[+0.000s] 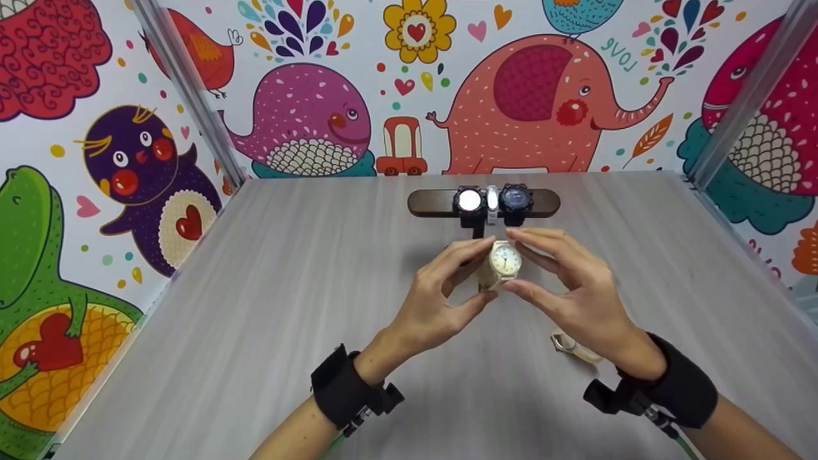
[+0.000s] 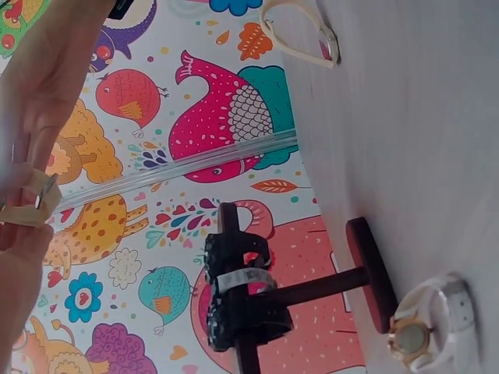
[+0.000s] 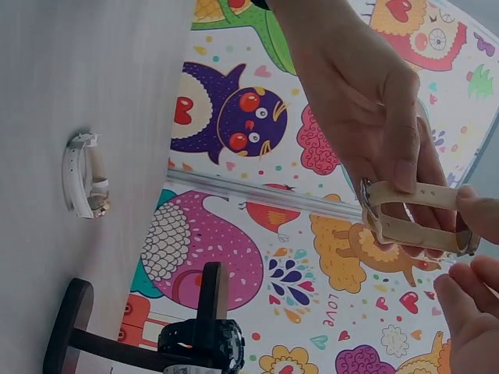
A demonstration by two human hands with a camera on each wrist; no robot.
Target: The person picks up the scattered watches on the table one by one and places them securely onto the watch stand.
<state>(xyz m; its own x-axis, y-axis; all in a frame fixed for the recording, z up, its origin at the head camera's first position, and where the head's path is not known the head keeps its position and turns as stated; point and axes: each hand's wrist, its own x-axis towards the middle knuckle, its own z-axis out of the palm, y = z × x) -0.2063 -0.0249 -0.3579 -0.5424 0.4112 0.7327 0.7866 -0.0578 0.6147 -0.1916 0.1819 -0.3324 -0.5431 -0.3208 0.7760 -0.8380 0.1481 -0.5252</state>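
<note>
Grey wood-grain table (image 1: 268,306), enclosed by walls papered with cartoon animals. At the far middle of the table: dark T-shaped watch stand (image 1: 441,203), crossbar carrying a black watch with a pale lit face (image 1: 469,200), a narrow white band (image 1: 491,198) and a dark-faced black watch (image 1: 515,199), packed side by side.

Both hands raised above the table just in front of the stand, facing each other. Left hand (image 1: 441,300): thumb and forefinger curled, pinching the left side of the beige watch (image 1: 505,260). Right hand (image 1: 575,287): thumb below, fingers above, pinching the right side of the same watch. Watch sits between the two sets of fingertips, clear of the table, round pale dial facing the head camera. Right wrist view: beige strap loops back under the left hand's fingers (image 3: 405,167), buckle end close to the right fingertips.

White-strapped watch (image 3: 86,183) lies on the table, apart from the hands. Another pale watch (image 1: 575,348) lies on the table beneath the right hand, partly hidden
</note>
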